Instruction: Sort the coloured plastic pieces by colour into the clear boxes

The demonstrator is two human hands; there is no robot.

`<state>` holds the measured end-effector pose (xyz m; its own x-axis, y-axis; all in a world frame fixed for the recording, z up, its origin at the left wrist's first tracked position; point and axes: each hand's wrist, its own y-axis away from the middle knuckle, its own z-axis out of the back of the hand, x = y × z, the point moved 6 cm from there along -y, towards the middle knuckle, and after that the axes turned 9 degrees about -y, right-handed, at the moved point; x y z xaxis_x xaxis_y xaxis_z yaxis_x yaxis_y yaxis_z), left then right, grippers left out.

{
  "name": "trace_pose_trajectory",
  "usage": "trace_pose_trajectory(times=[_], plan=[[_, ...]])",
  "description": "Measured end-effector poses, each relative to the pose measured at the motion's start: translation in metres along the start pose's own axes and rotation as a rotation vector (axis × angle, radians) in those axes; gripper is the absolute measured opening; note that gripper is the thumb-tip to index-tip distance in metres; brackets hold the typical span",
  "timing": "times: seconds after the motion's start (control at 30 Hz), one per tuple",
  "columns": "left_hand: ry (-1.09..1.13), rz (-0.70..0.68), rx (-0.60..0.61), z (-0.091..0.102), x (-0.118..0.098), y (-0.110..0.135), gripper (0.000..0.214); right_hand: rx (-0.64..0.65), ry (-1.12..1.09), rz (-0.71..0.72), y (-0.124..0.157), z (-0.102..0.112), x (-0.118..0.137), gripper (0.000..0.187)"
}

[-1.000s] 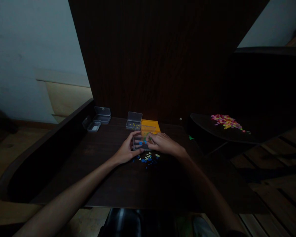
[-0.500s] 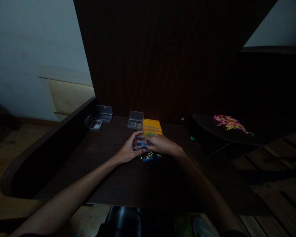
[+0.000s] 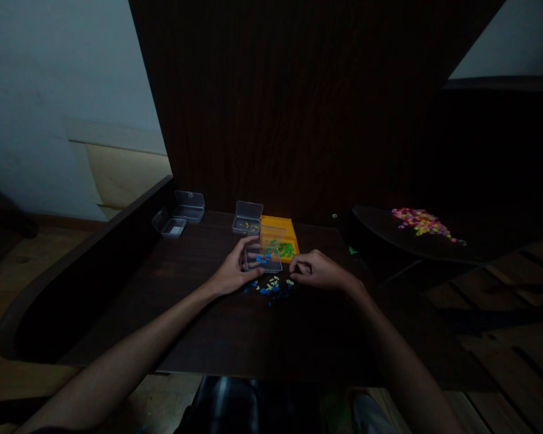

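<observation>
My left hand (image 3: 236, 269) is wrapped around the left side of a clear plastic box (image 3: 276, 267) whose lid stands raised. A few blue pieces (image 3: 263, 258) lie inside it. Just right of the box, my right hand (image 3: 319, 270) hovers with curled fingers; whether something small is between them I cannot make out. Below the box, a loose pile of pale yellow and blue pieces (image 3: 271, 286) is spread on the dark tabletop. Behind the box sits an orange tray (image 3: 278, 223) with many small green pieces (image 3: 286, 249) in it.
A clear box with yellow pieces (image 3: 247, 225) stands open beside the tray. Two more clear boxes, one of them farther back (image 3: 189, 212), are at the left by the raised side panel (image 3: 95, 259). Pink and yellow pieces (image 3: 423, 223) are heaped on a surface at right.
My right hand has come out of the clear box and moved right, curling its fingers. The blue pieces in the box and the green ones in the tray now show more. My left hand stays on the box.
</observation>
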<state>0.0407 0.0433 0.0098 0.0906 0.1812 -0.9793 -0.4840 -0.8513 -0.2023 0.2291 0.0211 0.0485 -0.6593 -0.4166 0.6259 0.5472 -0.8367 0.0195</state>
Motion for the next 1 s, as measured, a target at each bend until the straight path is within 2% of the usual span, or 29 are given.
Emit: trace_pose_trajectory(times=[0.13, 0.27, 0.37, 0.57, 1.0], plan=[[-0.022, -0.003, -0.008, 0.001, -0.001, 0.0, 0.068, 0.1, -0.036, -0.049, 0.009, -0.019, -0.018, 0.018], [-0.029, 0.003, -0.017, 0.002, -0.001, 0.0, 0.069, 0.115, -0.029, -0.011, 0.011, -0.029, -0.024, 0.016], [-0.017, 0.015, -0.016, 0.002, 0.0, -0.001, 0.069, 0.097, -0.011, 0.029, 0.012, -0.03, -0.024, 0.016], [-0.02, 0.032, -0.015, 0.002, 0.002, 0.0, 0.068, 0.043, 0.045, -0.013, 0.014, -0.028, -0.024, 0.016], [-0.014, 0.029, -0.013, 0.002, 0.0, 0.0, 0.067, 0.045, 0.048, 0.038, 0.014, -0.032, -0.024, 0.018]])
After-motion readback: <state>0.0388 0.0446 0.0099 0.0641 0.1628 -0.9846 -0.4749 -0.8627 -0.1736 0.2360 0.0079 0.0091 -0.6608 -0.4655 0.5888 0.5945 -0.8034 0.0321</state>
